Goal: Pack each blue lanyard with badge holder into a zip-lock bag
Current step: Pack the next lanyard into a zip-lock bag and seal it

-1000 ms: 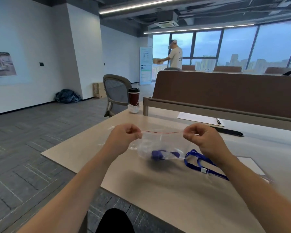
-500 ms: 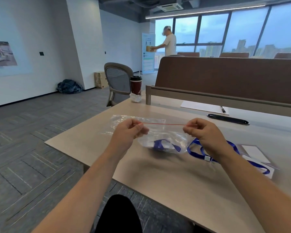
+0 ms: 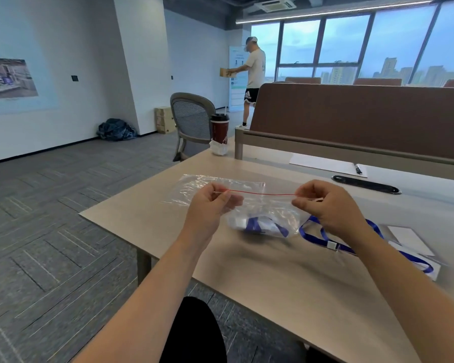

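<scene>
Above the table I hold a clear zip-lock bag (image 3: 266, 213) by its red seal line, stretched level between both hands. My left hand (image 3: 210, 205) pinches the seal's left end and my right hand (image 3: 323, 205) pinches its right end. A folded blue lanyard with its badge holder (image 3: 258, 226) hangs in the bottom of the bag. A second blue lanyard (image 3: 323, 235) lies on the table under my right wrist, leading to a clear badge holder (image 3: 412, 243) at the right. Another empty zip-lock bag (image 3: 194, 186) lies flat behind my left hand.
The beige table (image 3: 286, 279) has its left edge and corner close to my left arm. A red cup (image 3: 220, 128) stands at the far corner, with paper and pen (image 3: 328, 165) and a black cable slot (image 3: 366, 184) near the brown divider. A grey chair and a person stand beyond.
The bag and both hands sit lower in view, closer to the table. My grip on the seal's two ends is the same. The person in the background has walked a little right.
</scene>
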Motion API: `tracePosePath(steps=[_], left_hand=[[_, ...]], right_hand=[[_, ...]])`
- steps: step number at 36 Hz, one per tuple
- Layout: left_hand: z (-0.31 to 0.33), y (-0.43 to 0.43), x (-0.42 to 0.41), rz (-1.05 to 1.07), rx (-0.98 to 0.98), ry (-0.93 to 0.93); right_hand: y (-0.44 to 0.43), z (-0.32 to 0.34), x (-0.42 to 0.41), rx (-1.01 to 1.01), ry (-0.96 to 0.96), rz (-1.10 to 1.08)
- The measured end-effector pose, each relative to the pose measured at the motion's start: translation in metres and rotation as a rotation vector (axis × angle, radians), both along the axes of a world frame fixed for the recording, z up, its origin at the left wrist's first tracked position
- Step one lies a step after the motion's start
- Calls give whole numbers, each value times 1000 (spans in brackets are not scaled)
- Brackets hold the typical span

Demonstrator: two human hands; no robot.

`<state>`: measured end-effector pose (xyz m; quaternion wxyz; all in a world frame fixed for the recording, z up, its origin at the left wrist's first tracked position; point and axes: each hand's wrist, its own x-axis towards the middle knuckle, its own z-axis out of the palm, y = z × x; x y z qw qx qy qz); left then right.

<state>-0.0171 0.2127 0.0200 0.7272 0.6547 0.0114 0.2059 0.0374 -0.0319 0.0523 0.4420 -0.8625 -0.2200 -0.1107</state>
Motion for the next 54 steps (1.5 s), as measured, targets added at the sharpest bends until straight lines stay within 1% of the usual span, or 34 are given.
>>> tracePosePath(steps=[2,6,8,11,15,20,24,27,32,38,41,44,49,54], left_hand=[[2,-1,-2,24,32,-9],[7,-4,-4,32,65,-22],[8,-7,-4,28,86,-19],[8,-11,-5,24,119,-21],[10,-13,-8,24,132,-24],[10,-11,-11,26,121,-20],[11,-6,-14,44,143,-16],[11,-2,-14,51,159,-11],[10,0,-14,70,220,-13],[10,1,-16,65,243,13],[10,5,-17,54,222,3],[9,7,-17,65,261,8],[10,7,-16,102,298,10],[9,4,-16,87,324,6]], right_hand=[[4,9,-3,-111,-106,-24],[26,23,-14,-247,-210,6],[40,26,-17,-333,-235,24],[59,28,-18,-441,-224,36],[71,29,-18,-404,-161,72],[76,32,-17,-423,-142,97],[77,31,-19,-381,-130,130],[76,30,-22,-312,-96,169],[80,28,-23,-253,-80,200],[84,28,-22,-270,-72,210],[84,28,-20,-288,-60,206],[85,28,-19,-303,-57,216],[90,28,-21,-304,-97,215],[96,27,-19,-326,-121,202]])
